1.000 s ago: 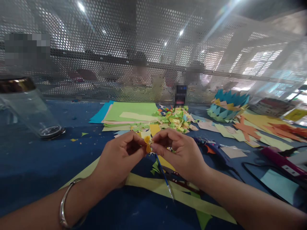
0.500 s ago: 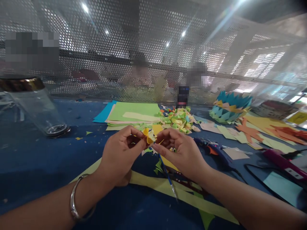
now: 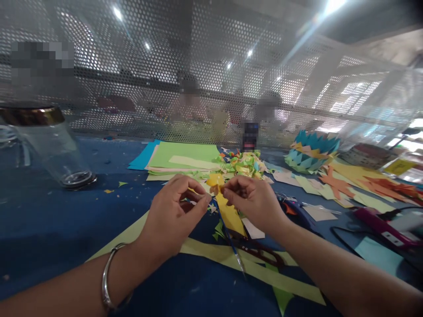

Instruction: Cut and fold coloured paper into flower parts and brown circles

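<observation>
My right hand (image 3: 256, 200) is closed in a pinch, holding a small curled yellow paper piece (image 3: 214, 179) at its fingertips. Just left of it, my left hand (image 3: 176, 211) has thumb and fingers brought together; anything between them is too small to make out. Below the fingers lies a flat yellow paper strip (image 3: 230, 218). A thin blue stick (image 3: 234, 246) lies beside that strip, across a long pale green paper strip (image 3: 211, 251). Dark red scissors handles (image 3: 272, 255) show near my right forearm.
Behind my hands are stacked coloured sheets (image 3: 188, 152) and a heap of paper scraps (image 3: 244, 165). A glass jar (image 3: 57, 149) stands left. On the right are a zigzag paper crown (image 3: 309, 152), a blue glue gun (image 3: 302, 215), a purple power strip (image 3: 380, 226) and cables.
My hands have drawn slightly apart. The yellow paper piece, between both hands before, is now at my right fingertips. More of the yellow strip below shows.
</observation>
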Motion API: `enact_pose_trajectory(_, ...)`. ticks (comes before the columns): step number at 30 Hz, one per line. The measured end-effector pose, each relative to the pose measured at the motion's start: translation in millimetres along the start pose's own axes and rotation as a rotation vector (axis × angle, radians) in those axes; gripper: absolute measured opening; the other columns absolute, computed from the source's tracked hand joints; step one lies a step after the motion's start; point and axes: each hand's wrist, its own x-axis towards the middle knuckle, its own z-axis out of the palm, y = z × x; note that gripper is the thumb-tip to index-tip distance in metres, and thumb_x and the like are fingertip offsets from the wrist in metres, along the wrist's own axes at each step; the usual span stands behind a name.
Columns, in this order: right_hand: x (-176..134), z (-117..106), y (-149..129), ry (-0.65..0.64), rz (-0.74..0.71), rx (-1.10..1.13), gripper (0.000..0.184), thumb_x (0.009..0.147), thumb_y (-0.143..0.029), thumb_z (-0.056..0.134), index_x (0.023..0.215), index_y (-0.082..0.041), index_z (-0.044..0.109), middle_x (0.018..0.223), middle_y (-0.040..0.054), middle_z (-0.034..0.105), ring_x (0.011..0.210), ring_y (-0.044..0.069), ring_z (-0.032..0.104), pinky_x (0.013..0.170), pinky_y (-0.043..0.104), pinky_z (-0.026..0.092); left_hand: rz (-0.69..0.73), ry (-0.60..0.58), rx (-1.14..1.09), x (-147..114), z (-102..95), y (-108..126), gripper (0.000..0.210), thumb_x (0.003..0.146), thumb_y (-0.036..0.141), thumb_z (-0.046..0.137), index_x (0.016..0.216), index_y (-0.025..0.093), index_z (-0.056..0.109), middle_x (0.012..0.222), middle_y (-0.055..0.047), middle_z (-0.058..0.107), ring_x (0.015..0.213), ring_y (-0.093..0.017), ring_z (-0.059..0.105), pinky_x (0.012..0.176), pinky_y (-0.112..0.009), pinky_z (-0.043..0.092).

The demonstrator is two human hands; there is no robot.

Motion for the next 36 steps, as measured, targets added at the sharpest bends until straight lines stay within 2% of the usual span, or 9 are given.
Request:
enact_pose_trajectory(3, 20.6, -17.4, 13.1, 0.039, 0.038, -0.110, 0.014, 0.083, -0.030, 0.062, 0.081, -0.017, 0.066, 0.068, 0.0016, 0.066, 0.059, 0.015, 0.065, 0.055, 0.026, 0.050, 0.029, 0.029, 0.045, -0.9, -2.3, 0.0, 0.009, 0.087, 0.030, 0.063, 0.091, 0.023, 0.059, 0.093, -0.003, 0.062, 0.077, -0.016, 0.065, 0.064, -0.028, 0.056)
enact_pose_trajectory(6, 52.1, -41.5, 35.1, 0.148, 0.094, -0.245, 0.016, 0.081, -0.033, 0.063, 0.083, -0.017, 0.067, 0.069, 0.0033, 0.069, 0.061, 0.017, 0.068, 0.057, 0.026, 0.051, 0.048, 0.064, 0.082, -0.4, -3.8, -0.1, 0.010, 0.088, 0.032, 0.062, 0.090, 0.023, 0.060, 0.092, -0.003, 0.062, 0.071, -0.014, 0.062, 0.059, -0.025, 0.052)
enact_pose_trajectory(10, 90.8, -73.3, 70.2, 0.235, 0.204, -0.369, 0.014, 0.076, -0.028, 0.065, 0.073, -0.015, 0.067, 0.062, 0.0065, 0.069, 0.055, 0.019, 0.067, 0.057, 0.029, 0.050, 0.041, 0.087, 0.086, 1.6, -5.4, -0.1, 0.009, 0.088, 0.030, 0.062, 0.089, 0.022, 0.060, 0.085, -0.002, 0.063, 0.065, -0.012, 0.060, 0.055, -0.023, 0.049)
enact_pose_trajectory(14, 97.0, -88.0, 89.5, 0.260, 0.273, -0.440, 0.016, 0.077, -0.027, 0.062, 0.070, -0.013, 0.066, 0.063, 0.0097, 0.070, 0.053, 0.019, 0.066, 0.055, 0.028, 0.049, 0.032, 0.116, 0.116, 2.5, -6.8, 0.8, 0.005, 0.088, 0.026, 0.061, 0.087, 0.021, 0.060, 0.082, -0.001, 0.065, 0.065, -0.012, 0.062, 0.055, -0.023, 0.048)
enact_pose_trajectory(18, 71.7, -77.9, 75.7, 0.185, 0.203, -0.469, 0.017, 0.080, -0.030, 0.061, 0.079, -0.015, 0.068, 0.072, 0.0079, 0.072, 0.060, 0.018, 0.068, 0.058, 0.026, 0.049, 0.018, 0.127, 0.107, 3.1, -6.6, 1.0, 0.005, 0.087, 0.025, 0.061, 0.090, 0.021, 0.060, 0.079, -0.001, 0.066, 0.065, -0.013, 0.063, 0.055, -0.024, 0.048)
enact_pose_trajectory(23, 33.8, -49.8, 38.5, -0.086, 0.080, -0.463, 0.016, 0.082, -0.033, 0.063, 0.077, -0.019, 0.068, 0.068, 0.0025, 0.070, 0.062, 0.017, 0.064, 0.059, 0.026, 0.047, -0.020, 0.145, 0.112, 4.7, -6.9, 1.6, 0.008, 0.085, 0.022, 0.059, 0.092, 0.022, 0.061, 0.077, -0.001, 0.066, 0.065, -0.015, 0.062, 0.056, -0.026, 0.049)
enact_pose_trajectory(26, 21.9, -37.5, 26.9, -0.186, 0.041, -0.471, 0.016, 0.084, -0.033, 0.062, 0.078, -0.019, 0.068, 0.067, 0.0015, 0.067, 0.060, 0.015, 0.060, 0.056, 0.026, 0.043, -0.009, 0.156, 0.146, 5.9, -8.1, 2.7, 0.011, 0.083, 0.018, 0.057, 0.093, 0.022, 0.061, 0.075, 0.000, 0.066, 0.066, -0.015, 0.063, 0.058, -0.027, 0.048)
enact_pose_trajectory(31, 18.6, -27.4, 26.2, -0.261, 0.032, -0.523, 0.011, 0.084, -0.028, 0.062, 0.082, -0.019, 0.068, 0.074, 0.0025, 0.070, 0.066, 0.016, 0.061, 0.060, 0.027, 0.042, 0.007, 0.154, 0.162, 7.3, -8.2, 5.3, 0.013, 0.082, 0.015, 0.056, 0.092, 0.022, 0.061, 0.071, 0.001, 0.064, 0.068, -0.016, 0.064, 0.057, -0.026, 0.047)
enact_pose_trajectory(36, 28.4, -21.2, 29.6, -0.268, 0.071, -0.610, 0.011, 0.084, -0.029, 0.062, 0.087, -0.020, 0.067, 0.081, 0.0037, 0.072, 0.070, 0.017, 0.063, 0.061, 0.027, 0.041, 0.017, 0.167, 0.174, 8.2, -6.0, 3.1, 0.015, 0.079, 0.011, 0.059, 0.088, 0.022, 0.063, 0.072, 0.001, 0.064, 0.063, -0.014, 0.061, 0.052, -0.024, 0.044)
